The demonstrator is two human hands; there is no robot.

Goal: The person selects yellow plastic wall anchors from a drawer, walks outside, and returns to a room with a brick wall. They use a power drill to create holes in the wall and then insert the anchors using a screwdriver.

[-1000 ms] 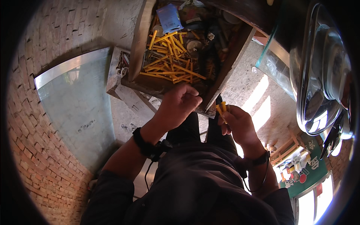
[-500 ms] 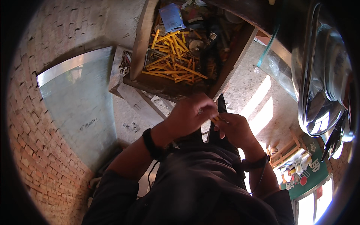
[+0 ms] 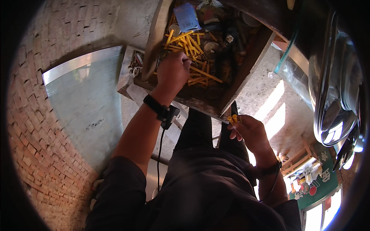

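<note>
Yellow plugs (image 3: 192,57) fill the wooden drawer (image 3: 246,73), left hand (image 3: 173,73) digging among them. Right hand (image 3: 250,131) pinches a few (image 3: 232,118) in its fingers; a loosened pinch could drop them.

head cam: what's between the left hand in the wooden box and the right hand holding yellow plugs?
Head view: the wooden box's near edge and the person's dark trouser legs separate left hand from right hand holding yellow plastic plugs.

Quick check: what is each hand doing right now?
Left hand: in the wooden tray, on the yellow plugs; grip cannot be told.
Right hand: closed on a few yellow plugs.
</note>
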